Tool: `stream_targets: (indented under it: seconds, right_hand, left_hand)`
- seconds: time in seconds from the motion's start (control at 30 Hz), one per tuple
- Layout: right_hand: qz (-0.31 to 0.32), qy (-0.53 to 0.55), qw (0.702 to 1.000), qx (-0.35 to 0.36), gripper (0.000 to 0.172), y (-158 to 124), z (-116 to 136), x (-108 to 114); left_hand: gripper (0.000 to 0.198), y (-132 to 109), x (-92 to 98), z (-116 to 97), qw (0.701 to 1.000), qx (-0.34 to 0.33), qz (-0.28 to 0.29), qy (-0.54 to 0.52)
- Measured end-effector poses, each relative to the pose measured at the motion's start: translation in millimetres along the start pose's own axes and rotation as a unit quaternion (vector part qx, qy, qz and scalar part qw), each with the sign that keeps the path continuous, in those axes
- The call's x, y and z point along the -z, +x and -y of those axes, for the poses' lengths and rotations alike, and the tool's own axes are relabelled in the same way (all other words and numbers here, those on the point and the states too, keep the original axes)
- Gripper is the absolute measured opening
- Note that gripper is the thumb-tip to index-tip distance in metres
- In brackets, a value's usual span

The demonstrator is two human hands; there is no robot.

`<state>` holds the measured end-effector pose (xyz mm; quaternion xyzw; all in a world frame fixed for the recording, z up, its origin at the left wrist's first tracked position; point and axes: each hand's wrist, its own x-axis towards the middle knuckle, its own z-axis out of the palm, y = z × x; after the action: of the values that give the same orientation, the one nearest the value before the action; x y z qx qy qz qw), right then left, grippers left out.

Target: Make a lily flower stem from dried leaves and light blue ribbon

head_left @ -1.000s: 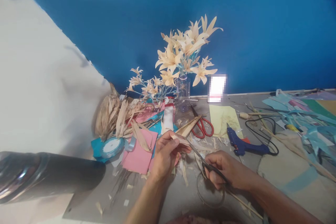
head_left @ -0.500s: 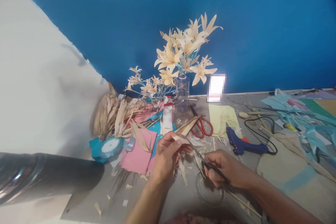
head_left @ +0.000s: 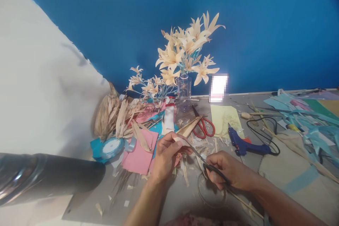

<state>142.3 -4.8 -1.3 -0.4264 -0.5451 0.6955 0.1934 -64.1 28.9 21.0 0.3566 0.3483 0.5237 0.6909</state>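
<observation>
My left hand [head_left: 167, 155] is closed, pinching a small pale piece of dried corn husk [head_left: 180, 142] between thumb and fingers. Dark-handled scissors [head_left: 197, 153] are gripped in my right hand [head_left: 225, 169], their blades reaching up and left to the husk piece. How far the blades are apart I cannot tell. Just beyond my hands lie a folded dried husk [head_left: 190, 127] and a pair of red-handled scissors [head_left: 203, 128]. Husk scraps [head_left: 186, 174] are scattered on the grey table [head_left: 148, 201] around and below my hands.
Cream artificial flowers [head_left: 182, 49] stand in a clear bottle [head_left: 184, 93] at the wall. Left are husk bundles [head_left: 107, 116], pink paper [head_left: 139, 155] and a ribbon roll [head_left: 112, 148]. A blue glue gun [head_left: 245, 145] lies right, near yellow paper [head_left: 225, 120] and blue ribbons [head_left: 315, 127].
Both hands keep nearly the same place and grip. The scissor blades and the husk piece have shifted only very slightly.
</observation>
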Motion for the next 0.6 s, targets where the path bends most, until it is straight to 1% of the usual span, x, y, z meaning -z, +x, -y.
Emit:
stream_targets:
  seconds: [0.43, 0.6]
  right_hand:
    - [0.011, 0.000, 1.000, -0.005, 0.029, -0.7, -2.3, 1.2]
    - [0.028, -0.005, 1.000, 0.000, 0.033, -0.6, -3.2, 2.4]
  left_hand:
    - [0.014, 1.2, 3.1, -5.7, 0.999, 0.026, 0.029, -0.014]
    - [0.013, 1.6, 4.7, -6.9, 0.999, 0.040, 0.034, -0.009]
